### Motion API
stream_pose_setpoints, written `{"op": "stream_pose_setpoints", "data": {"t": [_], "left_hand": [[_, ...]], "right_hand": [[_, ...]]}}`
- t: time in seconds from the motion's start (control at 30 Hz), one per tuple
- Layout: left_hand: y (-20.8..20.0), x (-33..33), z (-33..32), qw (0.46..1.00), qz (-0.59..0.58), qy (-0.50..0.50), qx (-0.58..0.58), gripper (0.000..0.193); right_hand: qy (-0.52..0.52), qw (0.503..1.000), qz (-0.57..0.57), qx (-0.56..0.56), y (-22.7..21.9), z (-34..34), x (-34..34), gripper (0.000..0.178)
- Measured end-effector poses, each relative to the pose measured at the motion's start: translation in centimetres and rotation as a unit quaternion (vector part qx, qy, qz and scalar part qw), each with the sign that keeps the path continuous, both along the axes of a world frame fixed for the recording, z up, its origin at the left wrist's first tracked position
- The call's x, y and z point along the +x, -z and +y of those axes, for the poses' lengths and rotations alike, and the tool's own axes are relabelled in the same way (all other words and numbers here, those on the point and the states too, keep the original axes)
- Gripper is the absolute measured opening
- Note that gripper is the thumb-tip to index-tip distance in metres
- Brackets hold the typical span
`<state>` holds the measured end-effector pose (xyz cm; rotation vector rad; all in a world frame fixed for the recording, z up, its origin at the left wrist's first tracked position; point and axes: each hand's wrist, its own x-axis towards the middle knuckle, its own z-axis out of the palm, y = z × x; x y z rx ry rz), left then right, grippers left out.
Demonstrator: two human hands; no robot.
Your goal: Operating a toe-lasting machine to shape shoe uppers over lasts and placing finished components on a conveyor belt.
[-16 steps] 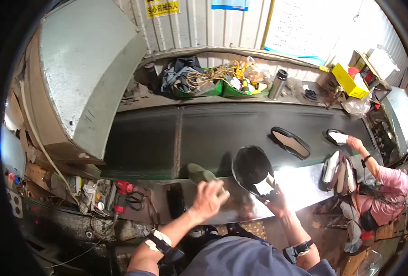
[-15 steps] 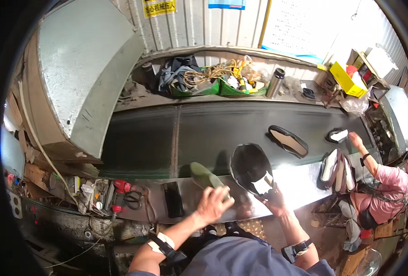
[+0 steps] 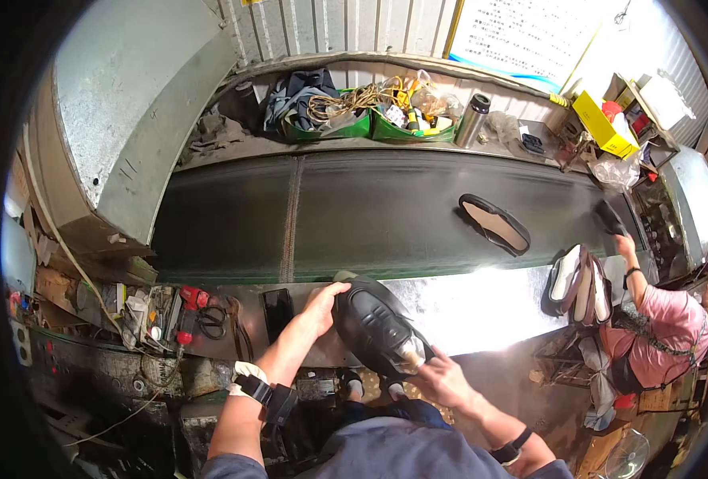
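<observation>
In front of me, over the metal ledge, a black shoe [image 3: 366, 319] is held tilted between both hands, its upper facing me. My left hand [image 3: 319, 310] grips its far left end, fingers closed on the edge. My right hand [image 3: 443, 378] is closed at the near right end, beside a pale, whitish piece [image 3: 410, 351] in the shoe's opening. A bit of a green, flat shoe-shaped piece [image 3: 346, 277] peeks out behind the far end; most of it is hidden. On the dark conveyor belt [image 3: 386, 215] lies another black shoe [image 3: 494, 224] with a beige insole.
Several shoes [image 3: 579, 283] stand on the metal ledge [image 3: 482, 307] at right. A co-worker in pink [image 3: 673, 319] reaches over the belt with a dark shoe [image 3: 608, 215]. A phone-like black slab [image 3: 276, 313] and a red tool [image 3: 190, 299] lie left. A steel flask [image 3: 472, 121] stands behind.
The black shoe has been turned and moved left, and my left hand now grips it. The green piece has gone mostly behind it. The co-worker has lifted the dark shoe.
</observation>
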<state>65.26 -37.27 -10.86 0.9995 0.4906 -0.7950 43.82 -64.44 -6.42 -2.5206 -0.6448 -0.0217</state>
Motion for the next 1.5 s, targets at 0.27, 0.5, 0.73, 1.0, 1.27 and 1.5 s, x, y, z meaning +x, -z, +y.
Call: {"op": "stream_pose_setpoints", "data": {"t": [0.27, 0.5, 0.73, 1.0, 1.27, 1.5], "left_hand": [[3.1, 3.4, -1.7, 0.846, -0.28, -0.031, 0.453, 0.029], [4.1, 1.0, -2.7, 0.774, -0.298, -0.051, 0.556, 0.027], [2.9, -4.7, -5.3, 0.872, -0.151, 0.014, 0.465, 0.064], [2.6, -5.6, -9.3, 0.771, -0.183, 0.023, 0.61, 0.058], [-1.4, -7.6, -3.2, 0.844, -0.197, -0.111, 0.486, 0.038], [-11.9, -17.8, 6.2, 0.781, -0.254, -0.223, 0.525, 0.04]], "right_hand": [[0.086, 0.972, -0.171, 0.134, 6.5, 3.3, 2.8, 0.092], [0.169, 0.952, 0.054, 0.251, 8.1, 3.3, 2.2, 0.117], [0.109, 0.968, 0.129, 0.183, 6.2, -1.3, -3.1, 0.084], [0.02, 0.969, 0.088, 0.229, 9.9, -3.6, -2.0, 0.092], [-0.05, 0.895, 0.247, 0.368, 2.7, -1.8, 0.0, 0.111], [0.08, 0.649, 0.625, 0.426, -5.2, 10.9, 3.5, 0.082]]}}
